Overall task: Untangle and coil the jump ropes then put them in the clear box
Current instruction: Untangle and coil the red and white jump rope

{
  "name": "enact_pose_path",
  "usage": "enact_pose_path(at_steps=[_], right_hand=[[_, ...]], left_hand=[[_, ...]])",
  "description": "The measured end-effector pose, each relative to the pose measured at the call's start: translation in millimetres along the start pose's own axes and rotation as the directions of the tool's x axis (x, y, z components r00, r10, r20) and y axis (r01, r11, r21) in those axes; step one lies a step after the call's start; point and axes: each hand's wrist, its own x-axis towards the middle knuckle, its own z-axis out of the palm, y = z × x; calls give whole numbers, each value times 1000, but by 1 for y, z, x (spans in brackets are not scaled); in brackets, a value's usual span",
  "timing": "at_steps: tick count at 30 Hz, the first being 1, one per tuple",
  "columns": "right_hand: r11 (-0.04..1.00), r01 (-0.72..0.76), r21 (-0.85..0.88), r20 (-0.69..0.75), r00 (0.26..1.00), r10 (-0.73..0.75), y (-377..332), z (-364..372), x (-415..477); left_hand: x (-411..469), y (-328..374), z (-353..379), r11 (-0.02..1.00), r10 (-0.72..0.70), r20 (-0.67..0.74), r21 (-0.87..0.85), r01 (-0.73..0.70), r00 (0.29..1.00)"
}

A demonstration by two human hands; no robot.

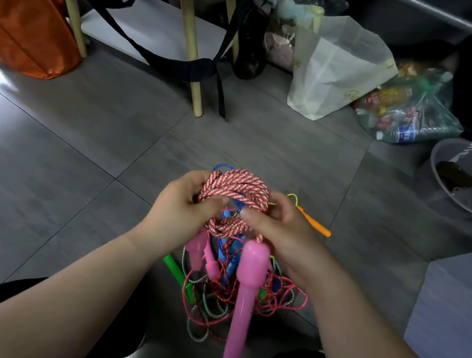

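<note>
Red-and-white braided cord, head view only. The red-and-white rope (pixel 237 182) is gathered into a loose coil held in mid-air above the floor (pixel 74 167), between both hands.

Left hand (pixel 180 204): fingers curled round the coil's left side, thumb across the strands. Right hand (pixel 286 228): fingers wrapped on the right side, thumb pressing near the lower wraps. Both forearms reach forward, with the wrists angled inward toward each other.

The pink handle (pixel 244 299) hangs straight down from the coil.

Handling estimate: the cord is soft, light and limp, and the braid should grip skin well. Loops will spring apart if let go, so I would hold across all the turns at once. The handle is rigid plastic and acts as a pendulum weight; I would tuck it in before setting the coil down.

Below the hands lies the tangle (pixel 218 297) of thin ropes with green, blue and pink handles, not yet sorted. An orange handle (pixel 314 223) shows just beyond the right hand.

The pale box (pixel 463 304) at the right edge is probably the clear box. I cannot confirm that.
</note>
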Motion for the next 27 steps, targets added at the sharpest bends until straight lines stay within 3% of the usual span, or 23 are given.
enact_pose_path(at_steps=[4, 6, 8, 10, 12, 13, 17, 20, 22, 27], right_hand=[[993, -94, -77, 89, 991, 100, 1, 4, -9], [962, -111, -249, 171, 973, 156, 1, 4, -13], [864, -24, -502, 229, 960, 159, 0, 6, -17], [703, 114, -702, 212, 976, 54, -1, 5, -20], [579, 191, -793, 178, 981, -81, -6, 1, -21], [587, 191, -786, 145, 981, -125, -10, -1, -22], [856, 182, -483, 12, 979, -201, -28, -7, -22], [942, 180, -282, -136, 965, -225, -33, -11, -23], [953, 223, -202, -219, 939, -266, -34, -14, -22], [904, 345, -254, -333, 846, -416, -33, -17, -21]], left_hand=[[5, -2, -6, 999, -31, -104, -14, 29, 994], [7, 0, -8, 999, -28, -136, -27, 25, 990], [8, 0, -10, 1000, -27, -164, -3, 27, 986], [10, -3, -12, 997, -39, -173, 56, 49, 984], [11, -7, -15, 987, -59, -158, 142, 81, 986], [11, -9, -16, 976, -65, -149, 195, 94, 987], [9, -13, -17, 926, -48, -62, 372, 68, 997], [8, -12, -12, 911, -53, 24, 412, 38, 998], [9, -11, -10, 913, -79, 63, 406, 47, 995], [6, -5, -9, 931, -125, 178, 360, 54, 976]])
